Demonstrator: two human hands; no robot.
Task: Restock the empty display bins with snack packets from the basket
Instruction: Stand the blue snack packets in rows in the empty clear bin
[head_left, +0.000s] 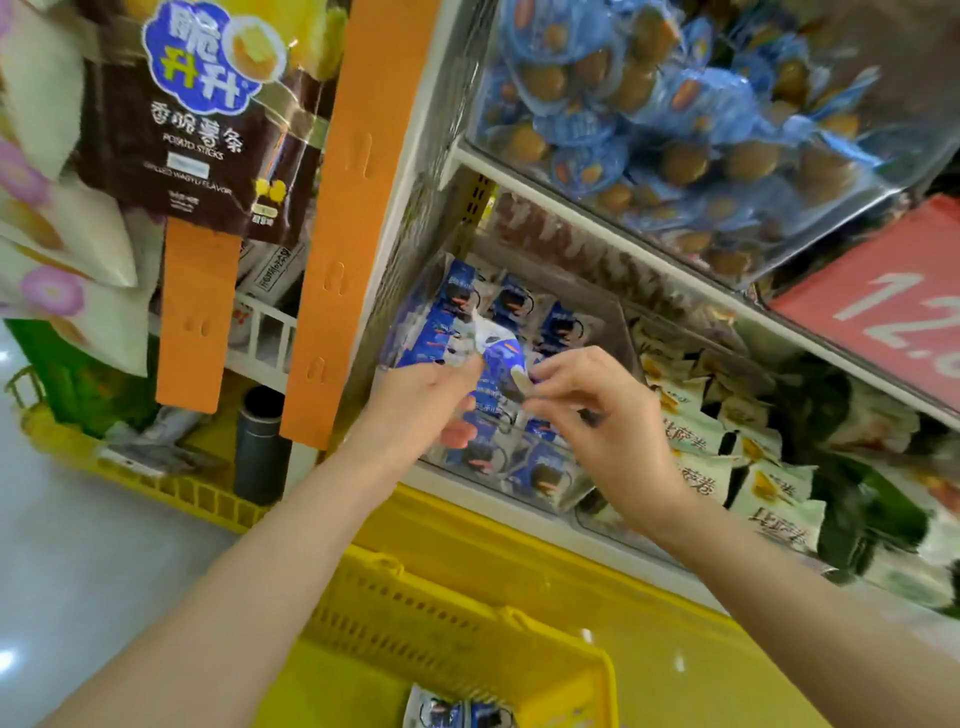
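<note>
At far left I read "POTATO STICKS" on a hanging brown bag (192, 130). The left hand (426, 400) reaches forward over the display bin (457, 470), fingers curled round a blue-and-white snack packet (496, 358). The right hand (597, 415) pinches that packet's edge between thumb and forefinger. I see matching packets filling the bin beneath, and a few more in the yellow basket (467, 639) below. A red sign (883, 312) at right shows "12".

Potato-stick bag (202, 114) top L; red price sign (883, 312) R.
</note>
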